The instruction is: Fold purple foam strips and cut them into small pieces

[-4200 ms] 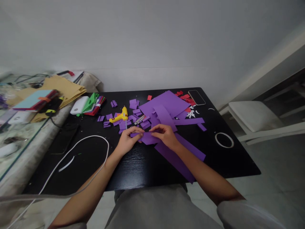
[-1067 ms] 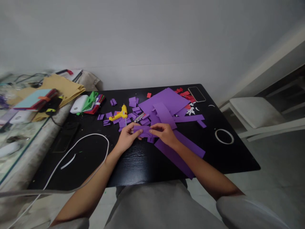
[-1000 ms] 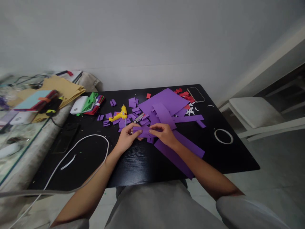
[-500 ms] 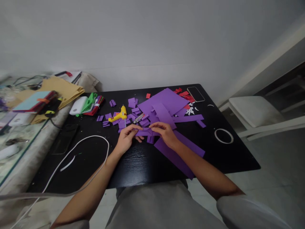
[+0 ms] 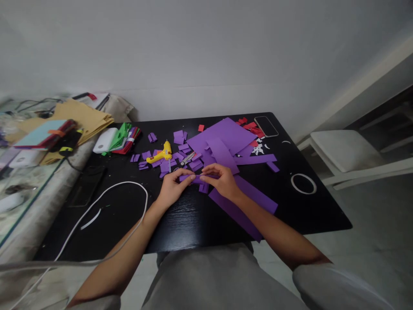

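Note:
Between my hands is a narrow purple paper strip (image 5: 197,179), held level above the black table. My left hand (image 5: 175,184) pinches its left part with thumb and fingers. At its right part, my right hand (image 5: 222,180) grips it the same way, the two thumbs close together. Just beyond lie scissors (image 5: 187,159), partly covered by small purple paper pieces (image 5: 196,165). A yellow glue gun (image 5: 161,153) rests on more of those pieces. Large purple sheets (image 5: 226,131) are spread behind my right hand, and another purple sheet (image 5: 235,211) lies under my right forearm.
A white cable (image 5: 129,182) loops over the table's left side, near a dark phone (image 5: 85,187). Red scraps (image 5: 253,127), white scraps (image 5: 258,148) and another phone (image 5: 266,126) lie at the back right. A white ring (image 5: 303,184) sits on the right. Folded coloured sheets (image 5: 124,138) stand back left.
My thumbs have come closer together along the purple strip, and it now appears narrower, pressed between my fingers. The objects on the table have stayed in place.

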The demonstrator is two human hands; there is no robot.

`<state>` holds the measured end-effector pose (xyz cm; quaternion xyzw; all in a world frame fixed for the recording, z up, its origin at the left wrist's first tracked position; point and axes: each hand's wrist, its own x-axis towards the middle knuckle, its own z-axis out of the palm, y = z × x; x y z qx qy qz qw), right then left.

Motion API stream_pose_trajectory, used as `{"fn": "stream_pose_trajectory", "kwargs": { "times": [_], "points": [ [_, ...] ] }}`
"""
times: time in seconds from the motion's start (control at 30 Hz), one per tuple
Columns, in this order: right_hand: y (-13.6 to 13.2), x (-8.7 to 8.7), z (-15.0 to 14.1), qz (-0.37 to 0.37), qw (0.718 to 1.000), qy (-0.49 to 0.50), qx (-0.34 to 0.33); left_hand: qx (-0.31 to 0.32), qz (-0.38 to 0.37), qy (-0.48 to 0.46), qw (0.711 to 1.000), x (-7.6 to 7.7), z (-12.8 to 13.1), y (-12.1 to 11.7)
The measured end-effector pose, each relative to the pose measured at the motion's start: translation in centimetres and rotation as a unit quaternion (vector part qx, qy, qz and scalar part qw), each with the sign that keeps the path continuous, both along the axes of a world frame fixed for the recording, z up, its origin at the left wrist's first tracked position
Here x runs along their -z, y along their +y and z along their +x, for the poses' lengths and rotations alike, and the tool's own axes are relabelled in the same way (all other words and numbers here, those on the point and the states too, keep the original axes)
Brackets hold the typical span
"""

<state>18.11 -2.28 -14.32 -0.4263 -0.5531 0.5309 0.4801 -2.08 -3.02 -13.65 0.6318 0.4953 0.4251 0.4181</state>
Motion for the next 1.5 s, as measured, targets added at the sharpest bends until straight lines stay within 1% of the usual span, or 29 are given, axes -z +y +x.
{"fn": "stream_pose_trajectory", "kwargs": {
  "times": [0.13,0.27,0.33,0.43,0.53,0.6,0.63,0.7,0.77,0.83,0.9,1.0,1.07,1.13,1.33,1.5],
  "points": [
    [0.1,-0.2,0.3,0.018,1.000,-0.009,-0.017,0.010,0.001,0.029,1.000,0.0,-0.4,0.2],
    [0.7,-0.4,0.9,0.009,1.000,-0.009,-0.009,-0.001,-0.027,0.003,1.000,-0.1,-0.5,0.4],
    [1.1,-0.3,1.3,-0.004,1.000,-0.008,0.003,-0.019,-0.041,-0.029,0.999,-0.1,-0.4,0.6],
    [1.5,-0.1,1.6,-0.034,0.999,-0.003,0.000,-0.040,-0.049,-0.066,0.996,-0.2,-0.2,0.7],
    [1.5,0.0,1.6,-0.069,0.997,-0.016,-0.027,-0.046,-0.048,-0.073,0.995,-0.4,0.0,0.6],
    [1.3,-0.2,1.5,-0.090,0.994,-0.033,-0.061,-0.048,-0.048,-0.075,0.995,-0.5,0.0,0.7],
    [1.1,-0.4,1.4,-0.100,0.991,-0.038,-0.080,-0.045,-0.056,-0.086,0.994,-0.5,-0.1,0.7],
    [0.8,-0.5,1.2,-0.125,0.986,-0.037,-0.107,-0.041,-0.096,-0.139,0.985,-0.6,-0.3,1.0],
    [0.6,-0.5,1.0,-0.150,0.983,-0.025,-0.100,-0.038,-0.147,-0.213,0.965,-0.6,-0.6,1.2],
    [0.4,-0.3,0.7,-0.171,0.983,0.001,-0.068,-0.033,-0.173,-0.261,0.949,-0.6,-0.8,1.3],
    [0.3,0.0,0.3,-0.197,0.979,0.046,-0.039,-0.005,-0.172,-0.252,0.952,-0.5,-0.6,1.1],
    [0.1,0.2,-0.3,-0.215,0.972,0.096,-0.011,0.043,-0.141,-0.172,0.974,-0.3,0.2,0.4],
    [0.0,0.2,-0.6,-0.208,0.973,0.097,-0.007,0.040,-0.116,-0.140,0.983,-0.2,0.8,0.0],
    [-0.2,0.1,-0.7,-0.197,0.976,0.090,-0.009,0.030,-0.103,-0.128,0.986,-0.1,1.2,-0.3],
    [-0.3,0.1,-0.7,-0.168,0.983,0.075,-0.008,0.034,-0.095,-0.134,0.986,0.2,1.3,-0.3],
    [-0.3,0.3,-0.6,-0.137,0.987,0.078,-0.010,0.030,-0.057,-0.122,0.990,0.0,1.3,-0.5]
  ]
}}
